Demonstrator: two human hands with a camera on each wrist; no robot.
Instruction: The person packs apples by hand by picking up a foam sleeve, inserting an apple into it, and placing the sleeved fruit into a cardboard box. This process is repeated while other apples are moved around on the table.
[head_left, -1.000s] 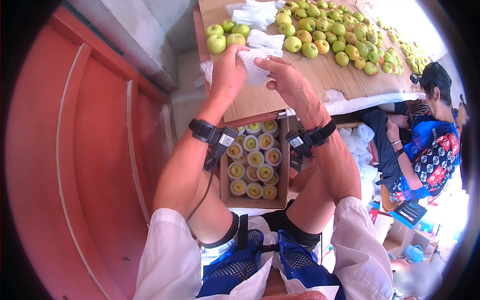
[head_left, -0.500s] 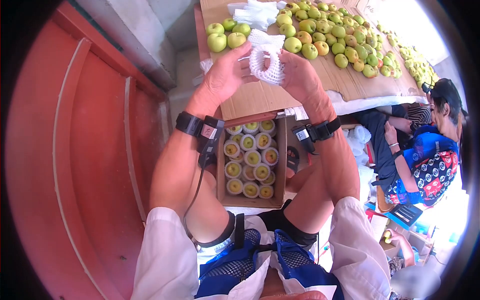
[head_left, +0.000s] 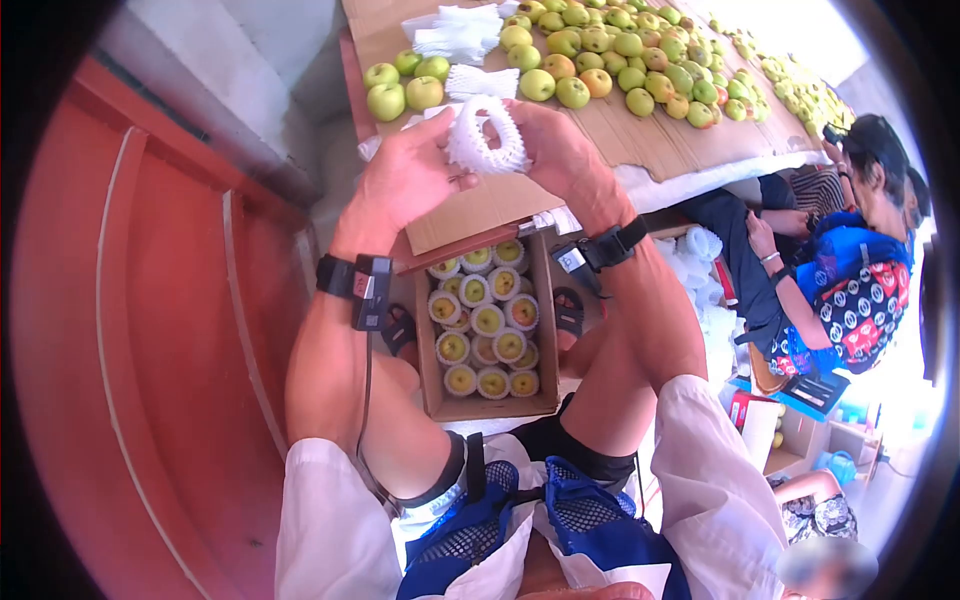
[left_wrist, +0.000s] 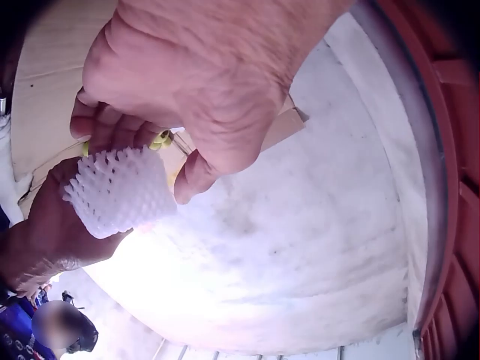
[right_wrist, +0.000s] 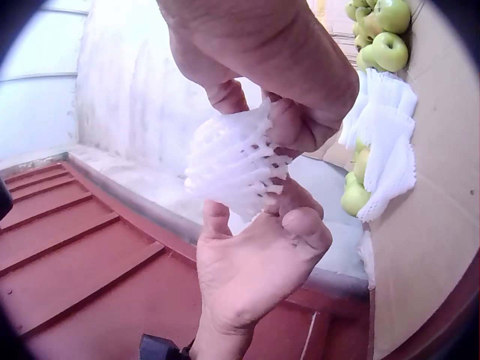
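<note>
A white foam fruit net (head_left: pixel 487 150), spread into an open ring, is held up between both hands over the table's near edge. My left hand (head_left: pixel 405 175) holds its left side, thumb (left_wrist: pixel 193 178) at the rim. My right hand (head_left: pixel 562 148) grips the opposite side, its fingertips partly hidden by the mesh. In the right wrist view the net (right_wrist: pixel 232 161) sits between the right hand (right_wrist: pixel 277 60) above and the left hand (right_wrist: pixel 251 266) below. Through the ring's opening no apple shows.
Several green apples (head_left: pixel 385 102) lie left of stacked foam nets (head_left: pixel 458 35); a large spread of apples (head_left: pixel 650 60) covers the cardboard-topped table (head_left: pixel 480 215). Below, a carton (head_left: pixel 427 345) holds netted apples. Another person (head_left: pixel 850 260) sits at the right, near loose nets (head_left: pixel 700 245).
The foam net, flatter and lying over the hands a second ago, is now opened into a ring. Both hands came round its sides, and the whole view shifted slightly.
</note>
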